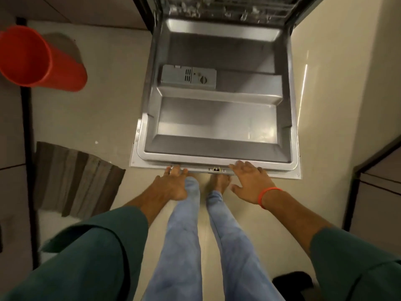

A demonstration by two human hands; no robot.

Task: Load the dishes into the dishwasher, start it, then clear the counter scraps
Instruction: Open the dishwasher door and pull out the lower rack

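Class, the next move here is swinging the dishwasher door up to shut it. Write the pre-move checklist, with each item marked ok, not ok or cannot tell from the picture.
1. Both hands on the door's front edge: ok. The left hand and right hand lie with straight fingers at the edge of the dishwasher door.
2. Nothing lying on the inner door panel: ok, it shows bare metal.
3. Detergent dispenser filled and closed: cannot tell.
4. Rack pushed fully in: cannot tell; only its front shows at the top of the view.
5. Feet out of the door's path: ok for swinging up, though a bare foot stands just under the edge.
6. Dishes loaded: cannot tell, the rack is blurred.
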